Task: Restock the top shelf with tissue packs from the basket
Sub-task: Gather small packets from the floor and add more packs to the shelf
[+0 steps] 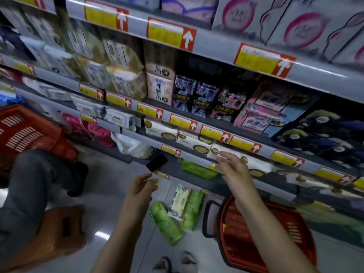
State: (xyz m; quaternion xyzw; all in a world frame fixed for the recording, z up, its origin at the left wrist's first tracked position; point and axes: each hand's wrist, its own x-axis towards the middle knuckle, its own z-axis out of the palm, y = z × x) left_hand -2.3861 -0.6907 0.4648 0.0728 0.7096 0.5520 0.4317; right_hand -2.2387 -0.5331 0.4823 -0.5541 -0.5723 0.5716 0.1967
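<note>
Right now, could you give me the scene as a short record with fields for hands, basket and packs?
left hand: relaxed, holds nothing
right hand: fingers straight, by the white packs on a shelf, holds nothing
basket: red, on the floor under the right forearm
on the floor: two green packs and one floral pack, beside the basket

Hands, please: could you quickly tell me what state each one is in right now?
Left hand: open, relaxed, holding nothing.
Right hand: open, reaching toward white tissue packs.
</note>
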